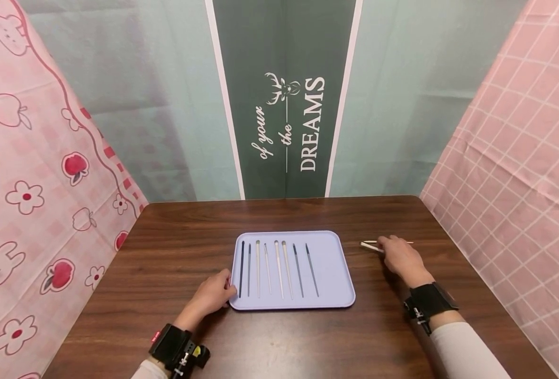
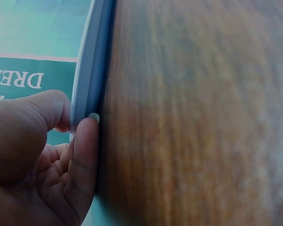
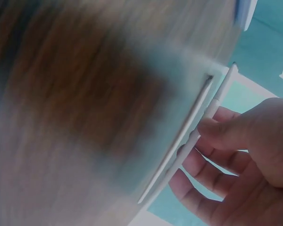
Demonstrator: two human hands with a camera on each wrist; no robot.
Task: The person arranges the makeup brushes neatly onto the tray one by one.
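A lavender tray (image 1: 333, 273) lies on the table with several slim makeup brushes (image 1: 280, 271) side by side, some dark-handled and some pale. My left hand (image 1: 212, 292) holds the tray's left rim near its front corner, thumb on top and a finger against the outer side (image 2: 87, 146). Right of the tray, my right hand (image 1: 402, 259) pinches a white-handled brush (image 3: 224, 89) between thumb and fingers. Beside it a thinner pale brush (image 3: 181, 132) with a dark tip lies close to the table; my hand hides part of it in the head view.
The brown wood-grain table (image 1: 279, 342) stretches around the tray. A green curtain with white lettering (image 1: 286, 105) hangs behind its far edge. Pink patterned cloths hang at the left (image 1: 28, 195) and right (image 1: 511, 195). Each wrist wears a black camera strap.
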